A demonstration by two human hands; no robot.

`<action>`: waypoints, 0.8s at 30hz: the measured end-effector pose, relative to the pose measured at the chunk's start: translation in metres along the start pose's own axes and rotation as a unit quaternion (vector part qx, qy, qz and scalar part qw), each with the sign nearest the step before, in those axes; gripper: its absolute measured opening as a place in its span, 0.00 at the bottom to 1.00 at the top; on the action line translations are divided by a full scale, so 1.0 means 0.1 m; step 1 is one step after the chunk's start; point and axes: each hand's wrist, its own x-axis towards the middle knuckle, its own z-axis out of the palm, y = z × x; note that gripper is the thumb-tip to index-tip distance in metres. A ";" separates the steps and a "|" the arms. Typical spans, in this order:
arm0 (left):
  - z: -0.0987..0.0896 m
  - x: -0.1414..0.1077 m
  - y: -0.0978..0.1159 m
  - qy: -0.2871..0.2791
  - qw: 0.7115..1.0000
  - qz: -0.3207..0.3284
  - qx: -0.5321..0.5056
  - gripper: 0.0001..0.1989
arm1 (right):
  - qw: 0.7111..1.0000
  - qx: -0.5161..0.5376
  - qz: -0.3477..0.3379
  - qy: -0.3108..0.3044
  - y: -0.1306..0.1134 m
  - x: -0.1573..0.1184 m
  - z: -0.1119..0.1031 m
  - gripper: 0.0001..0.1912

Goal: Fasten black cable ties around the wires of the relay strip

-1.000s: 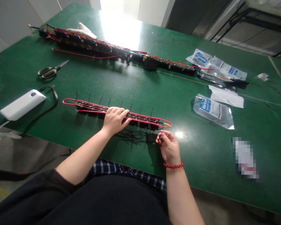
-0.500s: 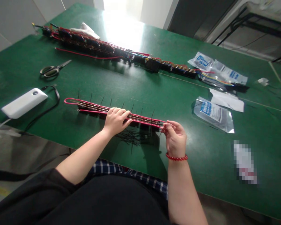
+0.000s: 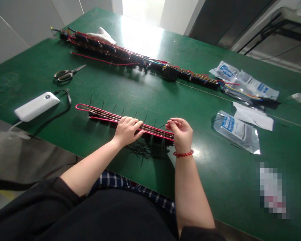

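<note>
A long black strip with red wires lies on the green table in front of me, with thin black ties standing up along it. My left hand is wrapped over its middle. Near its right end my right hand is raised, thumb and fingers pinched on a thin black tie. A pile of loose black ties lies on the near side of the strip. The red wire makes a loop at the left end.
Across the back lies a longer wired assembly. Scissors and a white device with a cable are at the left. Plastic bags and white paper lie at the right; a white cloth is behind the assembly.
My right hand has moved up and slightly left from the strip's right end, with the tie between its fingers. My left hand stays on the strip. The view has shifted a little.
</note>
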 end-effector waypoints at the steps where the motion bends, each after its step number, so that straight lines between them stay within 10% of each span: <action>1: 0.00 0.00 0.00 -0.001 1.000 0.000 0.002 0.19 | 1.000 -0.003 0.005 -0.005 0.01 0.00 0.01 0.10; 11: 0.01 0.00 0.00 -0.008 1.000 -0.004 0.004 0.19 | 0.998 -0.045 0.021 -0.048 0.12 -0.04 0.03 0.10; 24: 0.01 0.00 0.02 0.001 1.000 0.002 0.031 0.19 | 0.942 -0.292 -0.139 -0.094 0.06 -0.10 -0.03 0.09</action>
